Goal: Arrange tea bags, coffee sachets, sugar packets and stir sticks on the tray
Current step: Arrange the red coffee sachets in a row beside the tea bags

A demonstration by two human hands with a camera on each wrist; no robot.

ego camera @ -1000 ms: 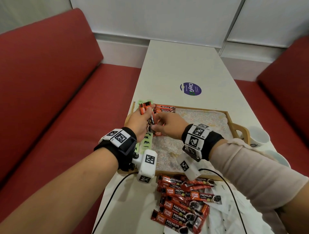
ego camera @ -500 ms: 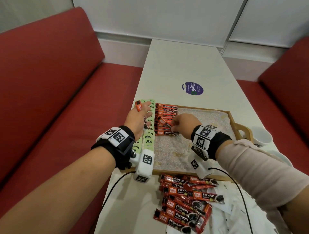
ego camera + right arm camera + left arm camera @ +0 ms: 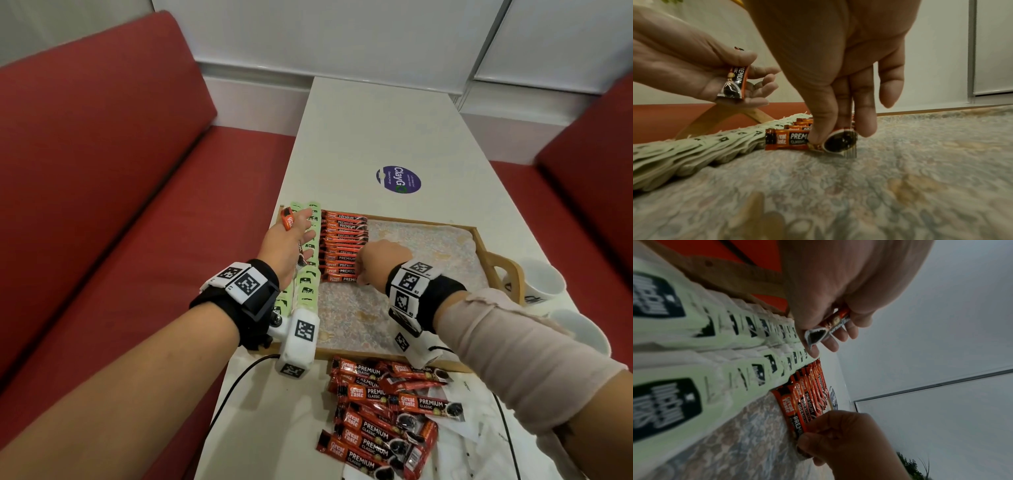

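Observation:
A wooden tray (image 3: 481, 241) with a patterned liner holds two rows of green tea bags (image 3: 310, 294) along its left side. Beside them lies a row of red coffee sachets (image 3: 342, 246). My left hand (image 3: 301, 236) hovers over the tea bags and grips one coffee sachet (image 3: 287, 219), also seen as the held sachet (image 3: 830, 326). My right hand (image 3: 830, 138) pinches the right end of the nearest sachet (image 3: 793, 139) of the row, low on the liner. A loose pile of sachets (image 3: 380, 411) lies on the table in front of the tray.
Two white mugs (image 3: 541, 281) stand right of the tray's handle. A purple sticker (image 3: 398, 180) marks the white table beyond the tray. Red benches flank the table. White paper packets (image 3: 479, 442) and a black cable (image 3: 233, 390) lie near the pile.
My right hand took a sachet from the bunch in my left hand and carried it down to the near end of the row. My left hand drew back over the tea bags.

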